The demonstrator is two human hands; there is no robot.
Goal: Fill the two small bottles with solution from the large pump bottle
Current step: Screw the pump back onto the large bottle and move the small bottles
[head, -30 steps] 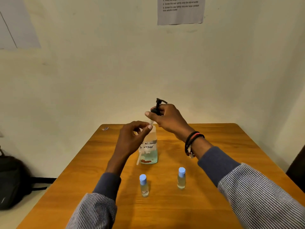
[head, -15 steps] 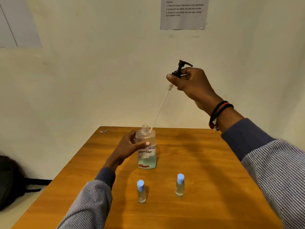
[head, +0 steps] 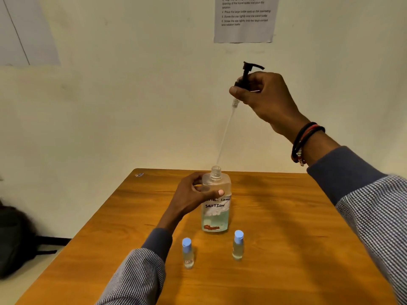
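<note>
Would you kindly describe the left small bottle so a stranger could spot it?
On the table, before the large bottle, stand two small blue-capped bottles. The left small bottle stands by the left sleeve and, unlike its neighbour, bears a label.

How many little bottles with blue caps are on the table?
2. The left small bottle stands beside the left sleeve; the right small bottle stands just in front of the large bottle. None looks hidden.

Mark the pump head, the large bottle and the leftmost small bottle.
pump head point(head: 245, 72): head view, on its black stem.
large bottle point(head: 216, 219): head view, on its liquid-filled lower body.
leftmost small bottle point(head: 186, 242): head view, on its blue cap.
</note>
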